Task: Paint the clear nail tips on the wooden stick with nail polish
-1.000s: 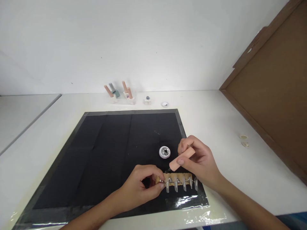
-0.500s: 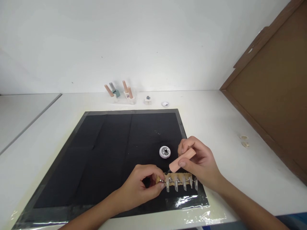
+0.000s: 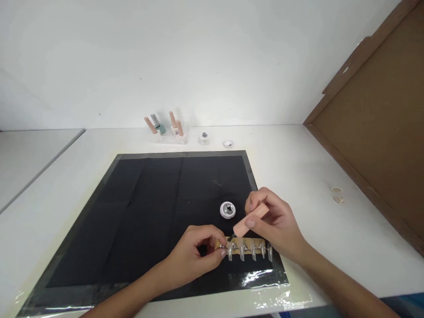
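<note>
Between thumb and fingers, my right hand [image 3: 273, 218] grips a nail polish brush by its peach-coloured cap [image 3: 251, 220]. The dark brush tip points down and left, close to my left fingertips; whether it touches anything I cannot tell. My left hand [image 3: 202, 249] pinches the left end of a tan nail tip stand [image 3: 240, 244]. Several clear false nails [image 3: 242, 252] stick out from the stand in a row toward me. Just beyond it lies a small round pot [image 3: 228, 210] with silvery contents.
A black mat [image 3: 149, 212] covers much of the white table. At the back are a clear tray [image 3: 170, 139] with several polish bottles, a small square bottle [image 3: 204, 138] and a round lid [image 3: 228, 144]. Two small pale discs [image 3: 338, 199] lie right, near a cardboard panel [image 3: 380, 132].
The stand and my left hand have risen very slightly. The brush in my right hand has shifted a little left and up; both grips are the same.
</note>
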Motion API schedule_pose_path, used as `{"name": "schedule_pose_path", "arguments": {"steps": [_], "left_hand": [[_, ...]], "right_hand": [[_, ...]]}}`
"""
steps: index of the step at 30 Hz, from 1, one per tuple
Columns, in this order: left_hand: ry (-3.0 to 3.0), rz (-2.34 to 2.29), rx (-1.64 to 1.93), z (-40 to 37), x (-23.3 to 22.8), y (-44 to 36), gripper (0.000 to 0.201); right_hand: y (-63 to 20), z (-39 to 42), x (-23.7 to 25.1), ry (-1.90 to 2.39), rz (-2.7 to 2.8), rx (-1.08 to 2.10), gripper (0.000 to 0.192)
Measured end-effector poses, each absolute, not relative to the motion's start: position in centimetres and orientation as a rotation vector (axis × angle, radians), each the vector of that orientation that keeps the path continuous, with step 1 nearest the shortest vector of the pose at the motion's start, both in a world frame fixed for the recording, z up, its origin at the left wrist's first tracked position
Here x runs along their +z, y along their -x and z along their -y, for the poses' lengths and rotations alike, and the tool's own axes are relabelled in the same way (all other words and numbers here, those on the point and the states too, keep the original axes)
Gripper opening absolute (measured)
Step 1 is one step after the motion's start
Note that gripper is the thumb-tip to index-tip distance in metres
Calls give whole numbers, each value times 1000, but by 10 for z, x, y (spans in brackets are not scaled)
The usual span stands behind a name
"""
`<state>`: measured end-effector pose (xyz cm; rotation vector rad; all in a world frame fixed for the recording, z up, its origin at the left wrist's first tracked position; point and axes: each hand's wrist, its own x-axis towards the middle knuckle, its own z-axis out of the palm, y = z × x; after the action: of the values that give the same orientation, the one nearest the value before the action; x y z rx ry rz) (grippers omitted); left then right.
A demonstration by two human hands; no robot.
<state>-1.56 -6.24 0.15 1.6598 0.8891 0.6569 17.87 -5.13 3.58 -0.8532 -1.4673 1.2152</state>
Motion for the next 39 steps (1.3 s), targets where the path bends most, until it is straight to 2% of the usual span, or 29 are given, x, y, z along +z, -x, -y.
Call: {"name": "schedule_pose_path", "arguments": {"steps": [4,11,17,24,31,39], "left_hand": [[-1617,-884,635,62,3,15,6],[-1600,-915,615,62,1,15,5],[-1596,-903,604,61,3,15,7],[-1618,-915,611,61,1,16,8],[-1592,-913,610,63,0,17,10],[-1400,-889,618,63,-5,17,11]], "right_hand": [[-179,54,34,815,1542,1291,20],[-177,51,38,982,1436,1184,19],[-179,50,38,880,1492,1304,19],[-176,50,40,1002,1458,1162,20],[-176,51,41,946,1501,1228,19],[-175,49,38,1049,1321,1143,16]]}}
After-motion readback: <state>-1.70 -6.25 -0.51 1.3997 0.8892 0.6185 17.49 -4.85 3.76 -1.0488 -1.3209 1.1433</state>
